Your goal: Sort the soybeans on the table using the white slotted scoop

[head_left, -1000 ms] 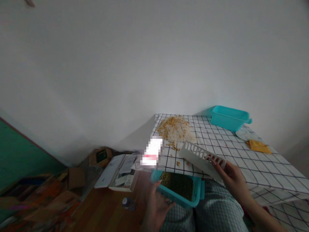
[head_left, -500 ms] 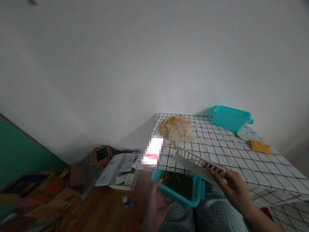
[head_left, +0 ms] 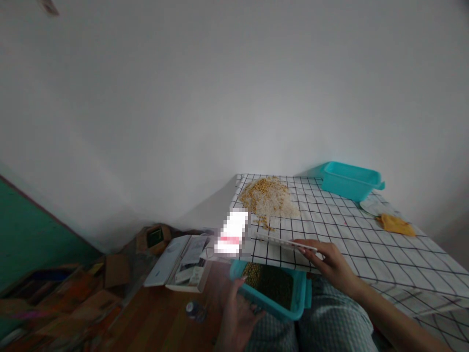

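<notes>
My left hand grips the near left side of a teal plastic basket, its thumb over the rim. The basket is just below the table edge, over my lap. Inside lie dark green beans with yellowish beans at the left end. My right hand pinches the right end of a thin white slotted plastic piece, seen almost edge-on just over the tabletop. Beyond it, yellow beans and white rice form a mixed pile on the checked tablecloth.
A second teal basket stands at the back right, near a yellow cloth. A pixelated bright patch covers the table's left edge. On the floor at left are an open white box, a small bottle and cardboard boxes.
My right hand has swung the white slotted piece forward and left, from tilted with slots showing to nearly edge-on over the table. More yellowish beans show in the basket.
</notes>
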Action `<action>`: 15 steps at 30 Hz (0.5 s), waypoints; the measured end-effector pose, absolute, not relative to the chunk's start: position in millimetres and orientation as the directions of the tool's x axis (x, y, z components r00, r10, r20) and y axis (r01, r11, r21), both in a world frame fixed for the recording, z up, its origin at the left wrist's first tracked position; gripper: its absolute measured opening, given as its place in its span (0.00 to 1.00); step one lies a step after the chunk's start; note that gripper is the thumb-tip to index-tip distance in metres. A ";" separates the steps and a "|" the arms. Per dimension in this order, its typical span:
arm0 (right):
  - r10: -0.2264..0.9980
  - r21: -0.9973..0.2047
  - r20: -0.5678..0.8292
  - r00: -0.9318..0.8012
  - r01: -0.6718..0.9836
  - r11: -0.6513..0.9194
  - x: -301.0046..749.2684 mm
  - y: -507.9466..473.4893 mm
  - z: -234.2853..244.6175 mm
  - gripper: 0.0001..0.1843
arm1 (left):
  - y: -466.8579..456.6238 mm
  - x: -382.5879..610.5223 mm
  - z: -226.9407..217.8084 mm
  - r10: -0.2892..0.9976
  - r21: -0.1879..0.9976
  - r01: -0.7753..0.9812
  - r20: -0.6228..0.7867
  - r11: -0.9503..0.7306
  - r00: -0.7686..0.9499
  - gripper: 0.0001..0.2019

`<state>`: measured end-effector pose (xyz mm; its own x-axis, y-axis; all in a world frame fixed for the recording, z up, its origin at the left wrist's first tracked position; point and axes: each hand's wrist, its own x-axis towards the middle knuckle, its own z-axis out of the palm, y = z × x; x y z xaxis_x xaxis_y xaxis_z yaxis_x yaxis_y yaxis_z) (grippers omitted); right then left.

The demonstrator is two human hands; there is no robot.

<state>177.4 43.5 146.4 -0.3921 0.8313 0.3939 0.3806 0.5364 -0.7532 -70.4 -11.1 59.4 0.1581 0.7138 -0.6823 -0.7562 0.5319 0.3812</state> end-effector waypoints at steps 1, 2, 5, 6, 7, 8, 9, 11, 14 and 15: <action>0.809 -0.746 0.389 -0.441 0.364 0.557 180.9 38.5 148.1 0.17 | -11.3 -70.0 60.3 0.723 0.410 -0.746 -0.677 0.524 0.136 0.23; 0.782 -0.739 0.378 -0.496 0.347 0.577 185.0 33.4 150.8 0.18 | -11.4 -69.6 61.0 0.730 0.432 -0.736 -0.673 0.520 0.121 0.23; 0.703 -0.722 0.341 -0.624 0.304 0.621 199.0 20.2 161.7 0.19 | -11.8 -68.9 62.1 0.738 0.445 -0.727 -0.663 0.523 0.125 0.23; 0.691 -0.723 0.328 -0.644 0.300 0.623 203.8 17.5 165.1 0.18 | -11.7 -68.9 62.2 0.739 0.445 -0.724 -0.661 0.527 0.131 0.23; 0.693 -0.726 0.317 -0.647 0.304 0.617 208.2 16.1 167.9 0.18 | -11.7 -68.9 62.4 0.739 0.447 -0.720 -0.660 0.532 0.136 0.24; 0.711 -0.729 0.316 -0.628 0.319 0.605 212.2 16.1 169.7 0.17 | -11.7 -69.0 62.8 0.741 0.449 -0.719 -0.658 0.531 0.135 0.24; 0.746 -0.734 0.327 -0.580 0.342 0.587 215.4 17.7 170.5 0.15 | -11.8 -69.0 63.3 0.739 0.447 -0.720 -0.661 0.530 0.134 0.24; 0.836 -0.760 0.358 -0.415 0.392 0.519 219.0 25.5 169.1 0.13 | -12.3 -68.9 64.4 0.734 0.443 -0.725 -0.667 0.527 0.126 0.23; 0.923 -0.839 0.347 -0.166 0.386 0.385 217.4 45.4 162.3 0.13 | -14.2 -68.6 65.2 0.745 0.442 -0.735 -0.655 0.514 0.128 0.23; 0.935 -0.863 0.330 -0.128 0.361 0.353 215.7 52.5 159.7 0.14 | -14.8 -68.5 65.2 0.750 0.443 -0.736 -0.649 0.512 0.131 0.23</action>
